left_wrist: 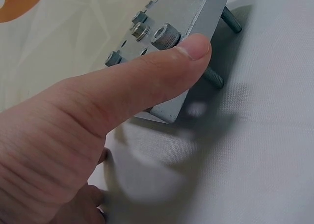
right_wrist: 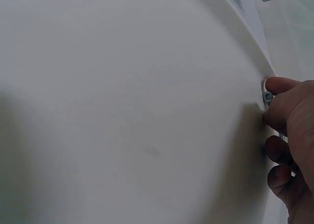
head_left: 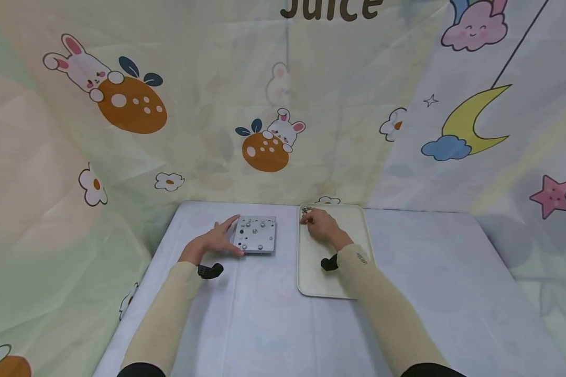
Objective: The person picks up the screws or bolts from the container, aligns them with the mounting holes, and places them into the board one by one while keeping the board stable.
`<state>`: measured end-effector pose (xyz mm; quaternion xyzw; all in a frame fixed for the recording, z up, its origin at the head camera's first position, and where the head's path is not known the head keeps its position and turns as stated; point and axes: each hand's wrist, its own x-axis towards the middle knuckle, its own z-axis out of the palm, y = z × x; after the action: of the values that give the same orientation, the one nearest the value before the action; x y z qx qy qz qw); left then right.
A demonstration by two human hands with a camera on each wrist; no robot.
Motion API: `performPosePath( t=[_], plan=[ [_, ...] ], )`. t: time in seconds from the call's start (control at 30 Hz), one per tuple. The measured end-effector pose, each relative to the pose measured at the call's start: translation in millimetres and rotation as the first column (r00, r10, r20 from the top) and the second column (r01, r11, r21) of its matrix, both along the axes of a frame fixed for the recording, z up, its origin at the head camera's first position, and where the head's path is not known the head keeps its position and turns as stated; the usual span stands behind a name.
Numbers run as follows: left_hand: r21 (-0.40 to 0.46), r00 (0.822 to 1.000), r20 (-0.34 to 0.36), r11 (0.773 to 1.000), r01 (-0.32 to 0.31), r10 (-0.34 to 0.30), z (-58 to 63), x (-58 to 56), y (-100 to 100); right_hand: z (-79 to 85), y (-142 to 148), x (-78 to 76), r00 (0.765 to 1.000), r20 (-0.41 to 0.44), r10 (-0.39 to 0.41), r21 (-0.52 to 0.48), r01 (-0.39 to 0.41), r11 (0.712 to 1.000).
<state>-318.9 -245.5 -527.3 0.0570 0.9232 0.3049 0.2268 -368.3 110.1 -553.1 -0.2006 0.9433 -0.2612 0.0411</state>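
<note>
A grey metal plate (head_left: 256,235) stands on the table at centre left, with socket-head bolts (left_wrist: 166,36) set in its top and threaded shanks (left_wrist: 214,78) sticking out beneath. My left hand (head_left: 216,240) holds the plate by its left side, thumb (left_wrist: 194,49) on the near edge and index finger at the far left corner. Over the far left corner of a cream tray (head_left: 330,283), my right hand (head_left: 322,224) pinches a small socket-head bolt (right_wrist: 267,97) between thumb and finger. Small metal parts (head_left: 306,209) lie by the fingertips, partly hidden by the hand.
White cloth covers the table (head_left: 420,272), which runs on to the right of the tray. A printed cloth backdrop (head_left: 207,104) hangs behind the table's far edge. Dark straps (head_left: 210,270) sit at both wrists.
</note>
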Motion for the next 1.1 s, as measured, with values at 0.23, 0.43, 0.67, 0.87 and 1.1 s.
performPosePath(
  t=[0.23,0.43,0.67,0.87,1.1],
  plan=[
    [0.008,1.0,-0.002,1.0,0.003,-0.003,0.5,1.7,-0.6,4.9,2.5,-2.5,0.999,0.032,0.036,0.113,-0.04,0.993],
    [0.006,1.0,0.0,1.0,-0.003,0.003,-1.0,1.4,-1.5,13.0,6.9,-4.3,0.997,0.018,0.08,0.163,-0.081,0.983],
    [0.006,1.0,-0.003,1.0,0.001,-0.001,-1.4,-0.1,-0.8,20.7,10.4,-8.9,0.996,0.003,0.091,0.201,-0.089,0.975],
    [0.005,1.0,0.0,1.0,0.004,-0.004,1.3,-0.3,-0.3,19.1,10.6,-9.3,0.998,-0.018,0.061,0.24,-0.055,0.969],
    [0.002,1.0,-0.009,1.0,0.006,-0.006,0.4,1.2,-0.3,15.4,9.9,-11.1,0.997,-0.04,0.064,0.221,-0.054,0.974]
  ],
)
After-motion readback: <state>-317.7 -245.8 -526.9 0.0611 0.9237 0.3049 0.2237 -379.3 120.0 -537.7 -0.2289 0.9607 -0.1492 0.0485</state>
